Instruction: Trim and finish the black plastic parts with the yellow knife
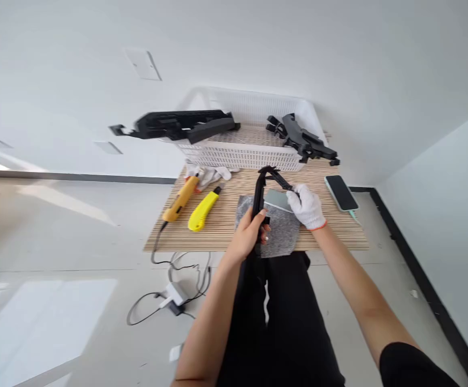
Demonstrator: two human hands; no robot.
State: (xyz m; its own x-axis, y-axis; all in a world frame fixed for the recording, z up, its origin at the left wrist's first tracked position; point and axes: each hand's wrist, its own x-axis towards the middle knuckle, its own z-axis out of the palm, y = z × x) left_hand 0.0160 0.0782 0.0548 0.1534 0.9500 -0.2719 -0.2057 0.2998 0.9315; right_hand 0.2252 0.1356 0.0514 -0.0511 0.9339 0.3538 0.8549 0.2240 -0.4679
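My bare left hand [250, 232] is closed around a long black plastic part [259, 196], held upright over the table's front edge. In a white knit glove, my right hand [307, 207] grips the end of a narrow black piece [280, 179] that slants up to the top of that part. The two black lengths meet in a peak; whether they are one piece I cannot tell. Beneath my hands lies a grey felt cloth [280, 239], with a flat grey-green block [277, 199] on it, partly covered by the right glove.
A white plastic basket [242, 156] at the back carries black plastic parts [185, 124] jutting over its rim. To the left lie a yellow utility knife [203, 211], a corded yellow tool [182, 199] and a glove [213, 174]. A phone [342, 192] charges at right. Cables [189, 285] trail on the floor.
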